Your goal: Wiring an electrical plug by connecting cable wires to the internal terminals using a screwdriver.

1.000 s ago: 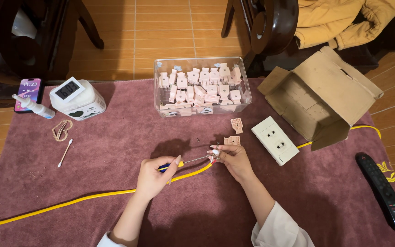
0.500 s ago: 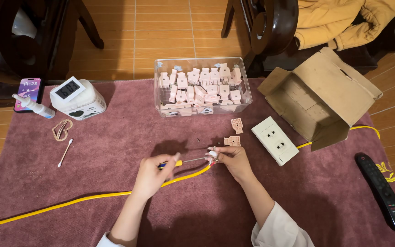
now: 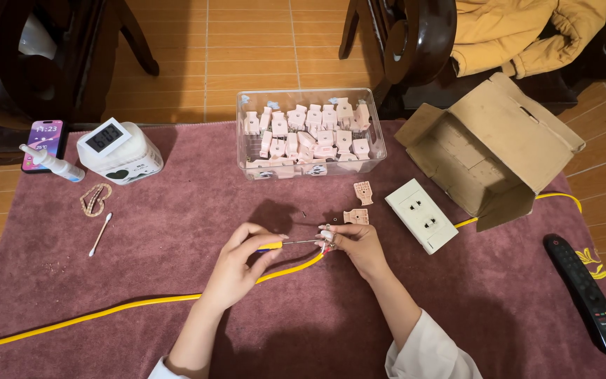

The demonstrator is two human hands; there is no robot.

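I see a maroon cloth (image 3: 177, 231), a yellow cable (image 3: 106, 312), a yellow-handled screwdriver (image 3: 278, 245), pale pink plugs in a clear box (image 3: 310, 133), a cream socket (image 3: 421, 214), a brown carton (image 3: 492, 147), a black remote (image 3: 587, 295), a white clock (image 3: 112, 151) and a mustard jacket (image 3: 527, 31).

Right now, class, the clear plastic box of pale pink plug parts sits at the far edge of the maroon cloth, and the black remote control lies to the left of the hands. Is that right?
Not quite. The head view shows the black remote control to the right of the hands, near the cloth's right edge. The clear plastic box of pale pink plug parts does sit at the far edge of the maroon cloth.
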